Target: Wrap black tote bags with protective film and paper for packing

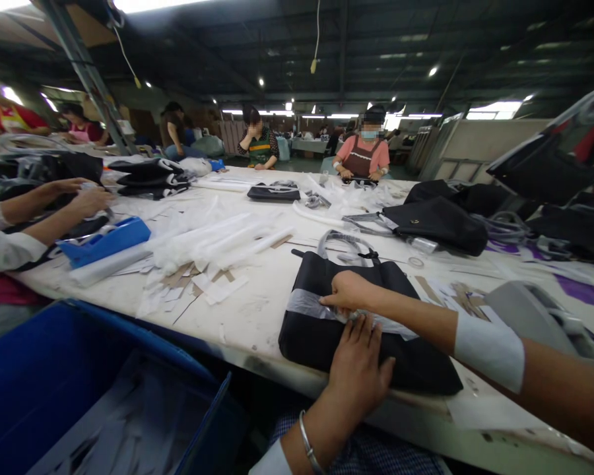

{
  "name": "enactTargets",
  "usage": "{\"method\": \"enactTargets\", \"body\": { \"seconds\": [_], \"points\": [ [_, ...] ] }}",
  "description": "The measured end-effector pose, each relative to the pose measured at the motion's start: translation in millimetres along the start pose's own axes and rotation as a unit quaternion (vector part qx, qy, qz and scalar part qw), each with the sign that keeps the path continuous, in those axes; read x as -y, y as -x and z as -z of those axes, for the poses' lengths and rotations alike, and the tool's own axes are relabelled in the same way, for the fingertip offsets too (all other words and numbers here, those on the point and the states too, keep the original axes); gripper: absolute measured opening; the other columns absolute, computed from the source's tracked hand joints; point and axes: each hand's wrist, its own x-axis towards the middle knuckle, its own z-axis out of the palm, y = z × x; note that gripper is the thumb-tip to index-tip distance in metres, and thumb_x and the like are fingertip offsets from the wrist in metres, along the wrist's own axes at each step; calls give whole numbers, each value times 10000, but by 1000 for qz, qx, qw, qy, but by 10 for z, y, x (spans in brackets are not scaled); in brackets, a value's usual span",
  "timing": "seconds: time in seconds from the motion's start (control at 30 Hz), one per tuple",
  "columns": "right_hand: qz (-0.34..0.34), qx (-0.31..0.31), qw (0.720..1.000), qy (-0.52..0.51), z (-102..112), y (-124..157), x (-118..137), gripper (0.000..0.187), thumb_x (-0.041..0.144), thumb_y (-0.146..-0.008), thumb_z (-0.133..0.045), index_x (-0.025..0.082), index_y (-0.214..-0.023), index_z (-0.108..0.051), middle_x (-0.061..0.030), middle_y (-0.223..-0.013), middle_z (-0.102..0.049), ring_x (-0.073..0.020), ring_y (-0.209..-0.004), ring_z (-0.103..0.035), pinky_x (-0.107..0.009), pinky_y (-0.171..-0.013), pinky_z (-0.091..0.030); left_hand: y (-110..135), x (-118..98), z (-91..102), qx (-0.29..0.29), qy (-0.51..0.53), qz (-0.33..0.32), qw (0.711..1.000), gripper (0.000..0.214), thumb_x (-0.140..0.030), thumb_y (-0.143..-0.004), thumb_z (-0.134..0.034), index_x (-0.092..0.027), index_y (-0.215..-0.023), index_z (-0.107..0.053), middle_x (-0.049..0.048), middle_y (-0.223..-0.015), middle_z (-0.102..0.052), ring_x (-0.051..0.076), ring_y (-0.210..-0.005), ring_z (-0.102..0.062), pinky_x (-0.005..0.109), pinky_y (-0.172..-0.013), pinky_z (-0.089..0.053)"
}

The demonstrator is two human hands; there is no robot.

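A black handbag (321, 330) lies flat at the near edge of the white table (257, 310), its grey handles toward the far side. A band of clear plastic film (304, 304) runs across it. My left hand (359, 369) presses flat on the bag with fingers stretched out, a bangle on the wrist. My right hand (349, 292) comes in from the right and pinches the film just above the left hand's fingertips.
A blue bin (54, 369) stands below the table's near-left edge. Rolled white plastic sleeves (218, 241), a blue tray (106, 241) and card scraps lie mid-table. More black bags (438, 224) sit to the right. A co-worker's hands (79, 198) work at left; other people sit at the far side.
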Motion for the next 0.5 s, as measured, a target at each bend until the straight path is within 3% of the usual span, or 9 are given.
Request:
{"method": "enactTargets", "body": {
  "seconds": [0.07, 0.17, 0.3, 0.4, 0.5],
  "points": [
    [-11, 16, 999, -38, 16, 14, -78, 452, 496, -796, -614, 158, -497, -613, -80, -565, -689, -179, -531, -653, -239, -512, -468, -1, -4, 7, 2, -1, 2, 1000, 592, -473, -960, -373, -94, -1414, -408, 152, -1503, -368, 294, -1406, -305, 464, -1167, -277],
    [-21, 1, 988, -155, 4, 95, -204, 295, 459, -740, -701, 172, -721, -637, -36, -588, -695, -170, -510, -646, -229, -460, -465, -7, -17, 33, 7, -3, 7, 1000, 591, -475, -957, -380, -103, -1415, -406, 148, -1512, -353, 289, -1410, -300, 457, -1169, -275],
    [-32, -11, 970, -240, -56, 229, -330, 366, 442, -735, -722, 205, -961, -561, -1, -620, -697, -171, -485, -633, -245, -433, -465, -20, -30, 59, 16, -18, 8, 1000, 602, -482, -950, -392, -110, -1424, -393, 140, -1524, -334, 280, -1431, -250, 446, -1171, -274],
    [-19, -49, 987, -152, -87, 312, -379, 316, 414, -777, -683, 206, -980, -560, -2, -642, -692, -176, -537, -646, -249, -481, -461, -23, -32, 58, 23, -29, 12, 999, 613, -491, -951, -384, -115, -1435, -376, 135, -1527, -330, 283, -1430, -251, 453, -1168, -277],
    [-10, -161, 986, 46, -105, 421, -379, 299, 435, -788, -678, 200, -955, -600, -49, -728, -701, -224, -694, -672, -270, -577, -451, -20, -35, 55, 22, -28, 13, 999, 611, -483, -950, -394, -120, -1441, -364, 134, -1520, -344, 277, -1420, -280, 454, -1163, -287]
  ]
}}
